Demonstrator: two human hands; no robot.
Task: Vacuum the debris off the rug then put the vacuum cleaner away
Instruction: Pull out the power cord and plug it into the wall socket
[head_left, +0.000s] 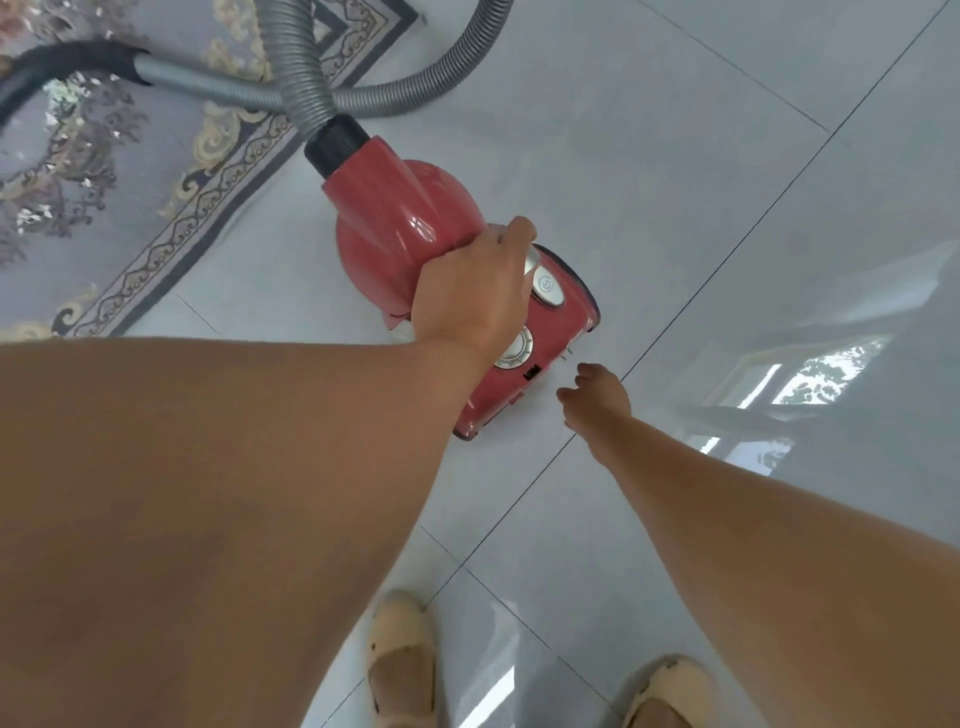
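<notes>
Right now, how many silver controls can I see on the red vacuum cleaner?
2. An oval button lies beside the left hand; a round dial sits nearer the rear, by the wrist. The hand gripping the vacuum cleaner may hide more.

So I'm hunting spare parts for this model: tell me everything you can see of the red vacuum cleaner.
The vacuum cleaner is a glossy red plastic canister over the pale tiled floor, just off the rug. A black collar at its front joins a grey ribbed hose that loops over the rug. Its top carries a silver button and a round silver dial. The left hand grips it on top; the right hand hovers by its rear, apart.
</notes>
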